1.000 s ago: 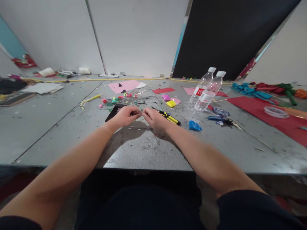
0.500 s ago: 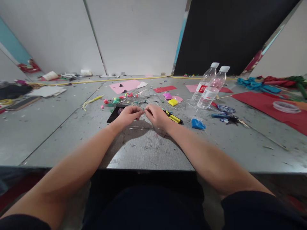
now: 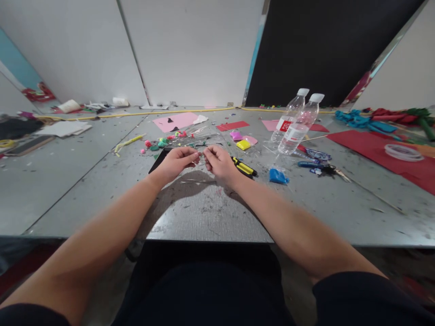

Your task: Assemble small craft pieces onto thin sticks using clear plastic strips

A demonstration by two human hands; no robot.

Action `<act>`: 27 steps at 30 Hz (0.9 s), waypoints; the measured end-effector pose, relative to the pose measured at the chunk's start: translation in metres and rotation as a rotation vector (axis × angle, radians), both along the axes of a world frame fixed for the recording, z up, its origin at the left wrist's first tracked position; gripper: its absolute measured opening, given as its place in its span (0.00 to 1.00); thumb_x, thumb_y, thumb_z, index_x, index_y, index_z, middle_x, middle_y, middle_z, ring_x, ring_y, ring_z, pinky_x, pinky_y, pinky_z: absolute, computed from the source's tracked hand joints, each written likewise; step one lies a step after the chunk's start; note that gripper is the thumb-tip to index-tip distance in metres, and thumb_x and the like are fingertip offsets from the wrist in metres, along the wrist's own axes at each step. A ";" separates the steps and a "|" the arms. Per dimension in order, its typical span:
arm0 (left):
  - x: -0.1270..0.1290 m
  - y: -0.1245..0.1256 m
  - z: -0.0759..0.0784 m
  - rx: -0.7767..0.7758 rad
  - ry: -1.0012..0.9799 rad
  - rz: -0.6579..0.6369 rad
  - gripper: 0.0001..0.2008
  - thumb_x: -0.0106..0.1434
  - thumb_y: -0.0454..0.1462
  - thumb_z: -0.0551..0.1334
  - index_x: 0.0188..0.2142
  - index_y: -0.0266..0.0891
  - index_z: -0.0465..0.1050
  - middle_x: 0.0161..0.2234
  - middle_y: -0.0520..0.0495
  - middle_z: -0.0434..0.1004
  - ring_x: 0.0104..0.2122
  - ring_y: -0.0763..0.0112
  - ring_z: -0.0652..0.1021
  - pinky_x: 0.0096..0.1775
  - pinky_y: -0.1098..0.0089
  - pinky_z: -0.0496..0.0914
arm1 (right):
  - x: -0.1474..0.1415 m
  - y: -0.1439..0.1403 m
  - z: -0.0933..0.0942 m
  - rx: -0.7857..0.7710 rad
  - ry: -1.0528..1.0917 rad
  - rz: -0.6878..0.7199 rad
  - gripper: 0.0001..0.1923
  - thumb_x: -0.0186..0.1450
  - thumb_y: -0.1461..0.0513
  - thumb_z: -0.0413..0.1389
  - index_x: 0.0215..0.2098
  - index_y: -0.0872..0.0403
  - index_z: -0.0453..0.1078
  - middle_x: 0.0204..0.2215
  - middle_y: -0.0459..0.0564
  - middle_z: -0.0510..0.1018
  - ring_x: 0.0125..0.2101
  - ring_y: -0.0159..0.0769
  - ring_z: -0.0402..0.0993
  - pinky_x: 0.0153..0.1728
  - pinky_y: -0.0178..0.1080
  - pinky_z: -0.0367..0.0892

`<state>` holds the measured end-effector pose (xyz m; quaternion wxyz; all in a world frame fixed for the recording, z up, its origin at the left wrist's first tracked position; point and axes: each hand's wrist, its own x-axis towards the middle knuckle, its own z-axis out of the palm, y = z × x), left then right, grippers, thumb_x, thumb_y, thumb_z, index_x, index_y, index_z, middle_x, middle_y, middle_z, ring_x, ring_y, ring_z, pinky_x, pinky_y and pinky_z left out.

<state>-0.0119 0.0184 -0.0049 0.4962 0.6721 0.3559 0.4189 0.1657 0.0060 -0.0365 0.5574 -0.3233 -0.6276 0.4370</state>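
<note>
Grey metal surface (image 3: 210,217), scratched, littered with craft scraps; left hand (image 3: 175,161) and right hand (image 3: 220,162) meeting fingertip to fingertip just above it, both pinched narrow on one small item (image 3: 201,155) held between them; item too small and blurred to name, possibly a thin clear strip; fingers curled, thumbs pressing against forefingers.

Landmark: black-and-yellow utility knife (image 3: 244,167), lying flat, touching the right hand's outer edge; hands and pinched item just left of knife; black card (image 3: 159,160) further left of knife, partly hidden under the left hand; thin wire (image 3: 197,182) lying on the surface left of knife, nearer the body, below both hands; clear wrap with pink and green bits (image 3: 180,138) beyond and left of knife; yellow clay block (image 3: 243,145) just beyond knife, pink clay pieces (image 3: 241,137) close behind that; blue clay lump (image 3: 277,176) near, right of knife; two clear water bottles (image 3: 297,124) standing tilted in view, beyond and right of knife; blue-handled scissors (image 3: 314,166) right of knife, past the blue lump; red paper sheet (image 3: 380,154) well apart to the right, tape roll (image 3: 403,151) lying on it; pink paper sheet (image 3: 176,121) well beyond knife, toward the wall.
</note>
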 end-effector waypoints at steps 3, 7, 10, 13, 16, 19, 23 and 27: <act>-0.001 0.001 -0.003 -0.067 -0.055 -0.003 0.12 0.55 0.43 0.73 0.33 0.37 0.78 0.29 0.49 0.77 0.31 0.74 0.75 0.37 0.70 0.69 | 0.001 0.000 0.000 -0.050 0.024 0.011 0.22 0.65 0.42 0.58 0.33 0.51 0.63 0.24 0.40 0.68 0.19 0.24 0.61 0.18 0.31 0.56; -0.001 0.001 -0.003 -0.123 -0.111 -0.034 0.12 0.55 0.43 0.73 0.32 0.37 0.78 0.29 0.49 0.77 0.30 0.75 0.75 0.37 0.70 0.69 | 0.003 -0.001 -0.001 -0.037 0.004 -0.014 0.21 0.64 0.43 0.60 0.36 0.51 0.65 0.25 0.41 0.70 0.19 0.25 0.63 0.17 0.31 0.57; -0.001 -0.001 -0.001 -0.164 -0.143 -0.045 0.12 0.55 0.42 0.74 0.33 0.36 0.79 0.28 0.50 0.77 0.29 0.75 0.75 0.38 0.70 0.70 | 0.004 -0.003 0.000 0.009 -0.017 -0.050 0.19 0.64 0.45 0.61 0.37 0.51 0.68 0.25 0.41 0.71 0.20 0.25 0.64 0.19 0.32 0.59; 0.000 -0.001 -0.002 -0.206 -0.192 -0.063 0.13 0.54 0.42 0.75 0.32 0.35 0.78 0.27 0.50 0.77 0.29 0.76 0.75 0.38 0.70 0.70 | 0.004 -0.004 0.001 0.042 -0.034 -0.070 0.16 0.65 0.48 0.61 0.35 0.52 0.70 0.23 0.41 0.70 0.20 0.26 0.63 0.22 0.32 0.59; -0.001 -0.001 -0.004 -0.251 -0.235 -0.084 0.13 0.53 0.40 0.76 0.30 0.35 0.77 0.27 0.50 0.77 0.29 0.76 0.76 0.37 0.71 0.71 | 0.002 -0.003 0.002 0.007 0.023 -0.045 0.15 0.64 0.49 0.61 0.33 0.52 0.70 0.23 0.40 0.70 0.20 0.26 0.63 0.22 0.32 0.58; -0.003 0.000 -0.004 -0.285 -0.267 -0.097 0.12 0.53 0.38 0.75 0.28 0.35 0.76 0.26 0.51 0.75 0.29 0.76 0.75 0.36 0.72 0.71 | -0.002 -0.001 0.001 -0.069 0.109 0.013 0.15 0.64 0.49 0.61 0.32 0.52 0.69 0.23 0.40 0.71 0.18 0.24 0.60 0.18 0.32 0.55; -0.004 -0.003 0.002 -0.348 -0.296 -0.089 0.08 0.56 0.37 0.73 0.31 0.35 0.77 0.24 0.53 0.71 0.27 0.77 0.73 0.32 0.74 0.70 | -0.007 0.000 -0.001 -0.171 0.199 0.087 0.18 0.62 0.47 0.64 0.32 0.52 0.68 0.22 0.39 0.72 0.14 0.22 0.55 0.16 0.31 0.53; -0.005 -0.006 0.007 -0.423 -0.275 -0.086 0.07 0.58 0.35 0.72 0.31 0.33 0.78 0.23 0.52 0.70 0.25 0.77 0.73 0.29 0.75 0.69 | -0.007 -0.001 -0.004 -0.245 0.268 0.157 0.24 0.54 0.44 0.69 0.30 0.52 0.69 0.23 0.40 0.74 0.16 0.23 0.58 0.17 0.32 0.56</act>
